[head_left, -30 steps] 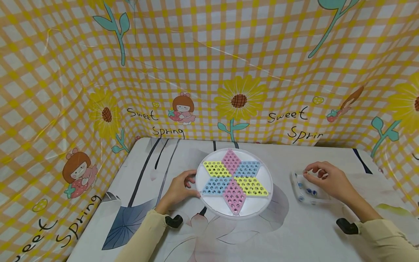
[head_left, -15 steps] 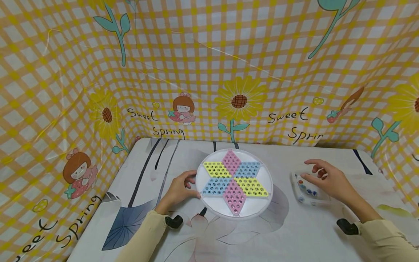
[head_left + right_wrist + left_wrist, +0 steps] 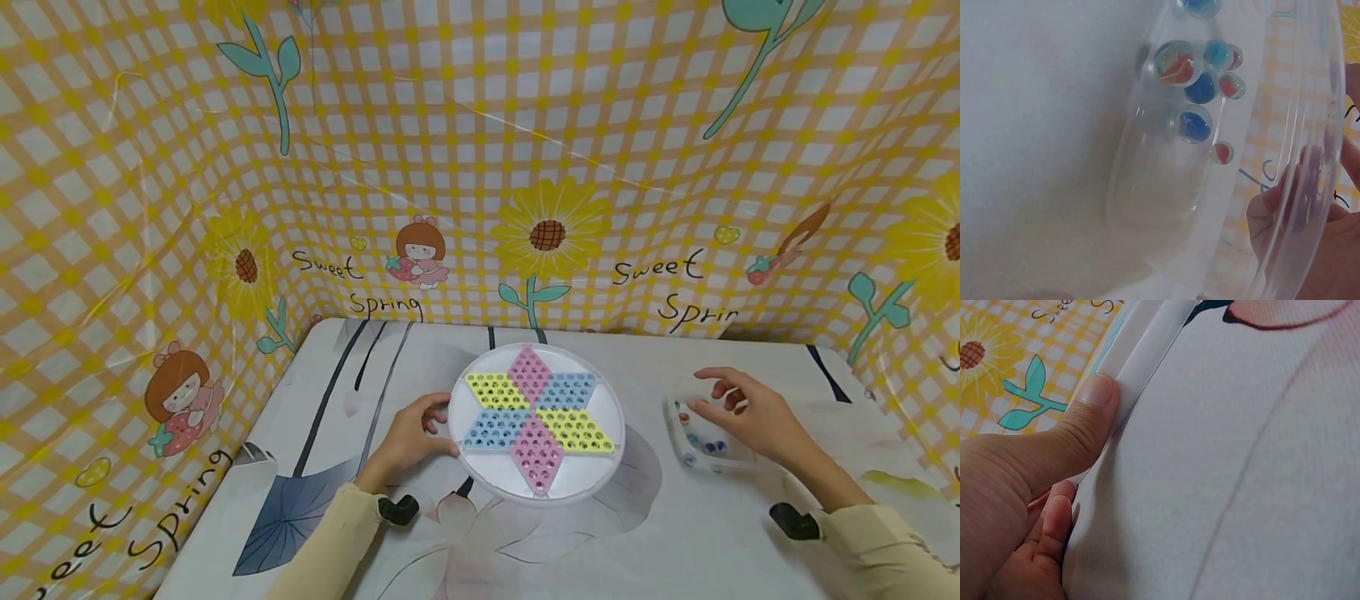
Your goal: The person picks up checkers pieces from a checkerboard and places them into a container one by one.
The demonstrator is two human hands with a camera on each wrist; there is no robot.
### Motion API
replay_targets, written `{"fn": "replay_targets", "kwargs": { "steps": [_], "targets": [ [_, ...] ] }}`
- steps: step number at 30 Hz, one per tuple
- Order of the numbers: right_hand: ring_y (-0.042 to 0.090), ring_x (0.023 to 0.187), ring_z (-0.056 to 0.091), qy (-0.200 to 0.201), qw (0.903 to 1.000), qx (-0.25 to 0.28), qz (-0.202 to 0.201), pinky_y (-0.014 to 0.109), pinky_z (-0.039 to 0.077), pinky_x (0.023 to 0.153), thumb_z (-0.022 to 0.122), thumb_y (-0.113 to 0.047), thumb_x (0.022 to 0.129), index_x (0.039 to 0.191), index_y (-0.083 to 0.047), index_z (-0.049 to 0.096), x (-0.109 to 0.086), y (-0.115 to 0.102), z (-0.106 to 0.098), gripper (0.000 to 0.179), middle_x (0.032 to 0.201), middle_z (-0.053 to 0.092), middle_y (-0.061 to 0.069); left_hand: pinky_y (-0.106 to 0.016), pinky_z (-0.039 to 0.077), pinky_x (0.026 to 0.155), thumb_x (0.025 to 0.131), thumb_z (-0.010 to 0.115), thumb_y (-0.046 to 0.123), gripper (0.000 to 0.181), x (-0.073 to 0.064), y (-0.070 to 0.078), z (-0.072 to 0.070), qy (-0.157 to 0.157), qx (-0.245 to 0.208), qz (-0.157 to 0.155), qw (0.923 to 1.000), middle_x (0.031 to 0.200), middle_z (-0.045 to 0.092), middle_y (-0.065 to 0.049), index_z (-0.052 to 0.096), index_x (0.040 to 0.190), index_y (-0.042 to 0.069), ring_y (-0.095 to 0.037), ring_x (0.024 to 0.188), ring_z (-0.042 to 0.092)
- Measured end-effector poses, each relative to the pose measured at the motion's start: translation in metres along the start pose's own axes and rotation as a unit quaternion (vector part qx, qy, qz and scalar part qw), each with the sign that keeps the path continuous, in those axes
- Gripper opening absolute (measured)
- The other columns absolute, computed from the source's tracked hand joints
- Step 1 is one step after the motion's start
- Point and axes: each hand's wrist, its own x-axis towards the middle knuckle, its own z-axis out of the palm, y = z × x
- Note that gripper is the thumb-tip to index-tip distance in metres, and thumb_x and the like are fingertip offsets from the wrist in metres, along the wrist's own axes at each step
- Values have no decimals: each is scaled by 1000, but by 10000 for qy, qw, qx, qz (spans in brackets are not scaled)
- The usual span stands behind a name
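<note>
A round white Chinese checkers board (image 3: 470,477) lies on the table, its star in pink, yellow and blue with rows of holes. My left hand (image 3: 408,433) grips its left rim; in the left wrist view the thumb (image 3: 1094,403) lies on the rim and the other fingers are curled low beside it. To the right, my right hand (image 3: 750,412) hovers over a clear plastic box (image 3: 678,446), thumb and index finger apart with nothing between them. Inside the box are several marbles, among them a blue marble (image 3: 1195,125) and a larger red-swirled marble (image 3: 1177,64).
The table (image 3: 600,558) has a pale cloth with leaf and flower prints. Behind it and at both sides hangs a yellow checked curtain (image 3: 450,125) with sunflowers. Black wrist mounts (image 3: 795,521) sit at the cuffs of both sleeves.
My right thumb and index finger, close together a second ago, have parted over the box. A reddish marble now shows at its left side. My left hand and the board keep their places.
</note>
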Motion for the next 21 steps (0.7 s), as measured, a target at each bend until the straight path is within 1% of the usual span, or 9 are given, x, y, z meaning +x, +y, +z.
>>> {"fn": "replay_targets", "kwargs": {
  "steps": [10, 16, 21],
  "targets": [
    [14, 79, 51, -54, 10000, 35, -41, 23, 45, 61, 80, -33, 92, 136, -10, 59, 6, -7, 0, 54, 100, 60, 12, -32, 51, 79, 67, 98, 15, 86, 0, -1, 0, -10, -20, 28, 10000, 104, 67, -2, 57, 143, 9, -15, 86, 58],
    [15, 79, 52, -72, 9998, 105, -146, 23, 47, 62, 80, -32, 92, 137, -10, 59, 13, -17, 1, 54, 101, 61, 12, -30, 51, 78, 67, 98, 14, 86, 0, -1, 0, -9, -32, 17, 10000, 104, 66, -2, 57, 143, 10, -15, 86, 58],
    [20, 82, 52, -112, 9997, 125, -168, 24, 47, 62, 79, -34, 92, 137, -10, 59, 17, -25, 1, 55, 102, 61, 13, -30, 51, 78, 67, 98, 14, 86, 0, 0, 0, -10, -32, 20, 10000, 104, 66, -2, 57, 143, 9, -15, 85, 58]
  ]
}}
